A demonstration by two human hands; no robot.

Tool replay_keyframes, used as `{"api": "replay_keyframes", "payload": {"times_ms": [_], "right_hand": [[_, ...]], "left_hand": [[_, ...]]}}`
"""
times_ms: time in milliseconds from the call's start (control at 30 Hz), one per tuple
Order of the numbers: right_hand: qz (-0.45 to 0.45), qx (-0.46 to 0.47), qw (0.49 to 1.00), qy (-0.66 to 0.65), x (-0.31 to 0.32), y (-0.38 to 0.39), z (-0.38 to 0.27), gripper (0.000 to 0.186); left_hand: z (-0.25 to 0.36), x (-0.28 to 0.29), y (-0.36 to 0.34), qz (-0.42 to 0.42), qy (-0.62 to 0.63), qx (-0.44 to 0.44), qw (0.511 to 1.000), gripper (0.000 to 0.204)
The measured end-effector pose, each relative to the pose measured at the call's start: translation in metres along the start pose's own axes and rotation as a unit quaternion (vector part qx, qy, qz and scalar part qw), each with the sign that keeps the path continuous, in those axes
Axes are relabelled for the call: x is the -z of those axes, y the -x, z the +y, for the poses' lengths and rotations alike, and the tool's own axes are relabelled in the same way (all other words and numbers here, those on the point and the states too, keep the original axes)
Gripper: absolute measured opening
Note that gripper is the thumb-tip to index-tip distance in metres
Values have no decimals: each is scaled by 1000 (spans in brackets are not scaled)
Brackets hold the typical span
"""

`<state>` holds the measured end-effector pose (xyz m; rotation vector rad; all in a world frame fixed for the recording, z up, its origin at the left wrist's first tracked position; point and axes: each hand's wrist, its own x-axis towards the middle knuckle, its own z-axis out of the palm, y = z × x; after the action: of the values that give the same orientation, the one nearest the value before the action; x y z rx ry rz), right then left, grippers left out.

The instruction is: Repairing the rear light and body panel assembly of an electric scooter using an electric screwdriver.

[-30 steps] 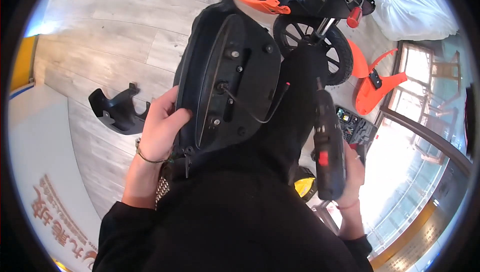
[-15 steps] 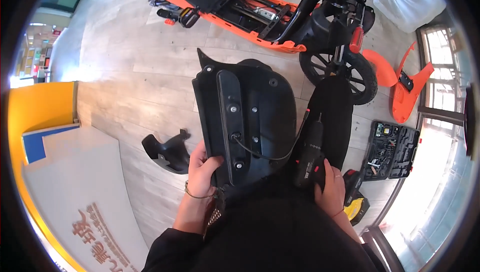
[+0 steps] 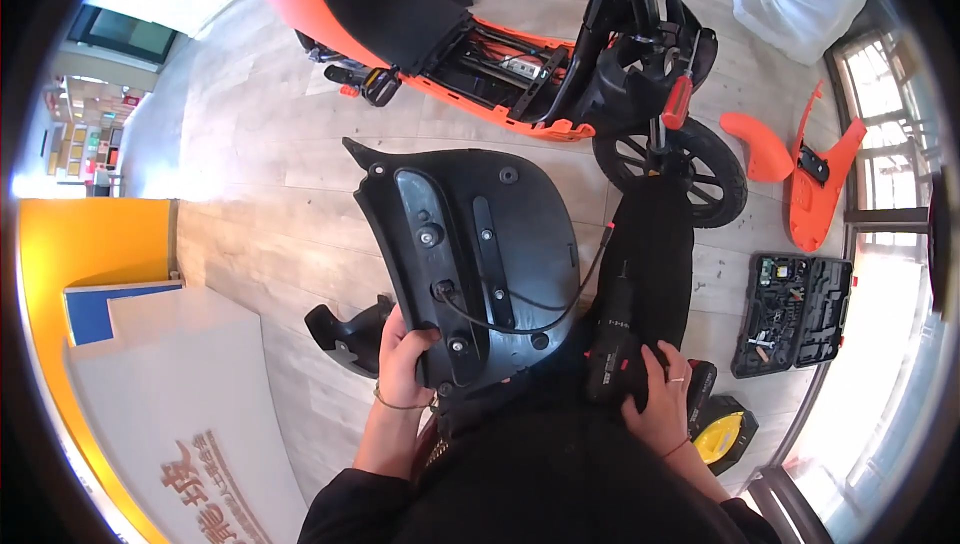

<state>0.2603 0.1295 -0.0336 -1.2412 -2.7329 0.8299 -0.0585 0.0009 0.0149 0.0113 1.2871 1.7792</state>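
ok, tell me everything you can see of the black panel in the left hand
The black panel looks like moulded plastic, slightly glossy, with a pointed upper-left corner and a rounded right side. Two raised strips, the left one broader, each carry two shiny bolts. A dark cable with a red tip emerges from the broader strip and loops rightward. The panel is tilted at the person's lap, the left hand gripping its lower-left edge, thumb on the visible face.
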Motion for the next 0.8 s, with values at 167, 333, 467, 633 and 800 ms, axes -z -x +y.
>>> {"api": "replay_keyframes", "payload": {"times_ms": [167, 333, 467, 633, 800], "right_hand": [[20, 5, 994, -112, 20, -19, -4, 60], [117, 66, 976, -173, 37, -46, -19, 46], [119, 131, 962, -207, 32, -67, -29, 39], [133, 113, 950, -259, 10, -74, -28, 30], [123, 59, 943, -304, -13, -81, -19, 26]], "left_hand": [[0, -7, -2, 9, -27, -7, 1000, 42], [-4, -18, -4, -17, -36, -11, 999, 43], [-7, -31, -1, -36, -39, -2, 999, 44], [-12, -37, 5, -17, -32, 5, 999, 43], [-18, -37, 5, -3, -41, 22, 999, 42]]}}
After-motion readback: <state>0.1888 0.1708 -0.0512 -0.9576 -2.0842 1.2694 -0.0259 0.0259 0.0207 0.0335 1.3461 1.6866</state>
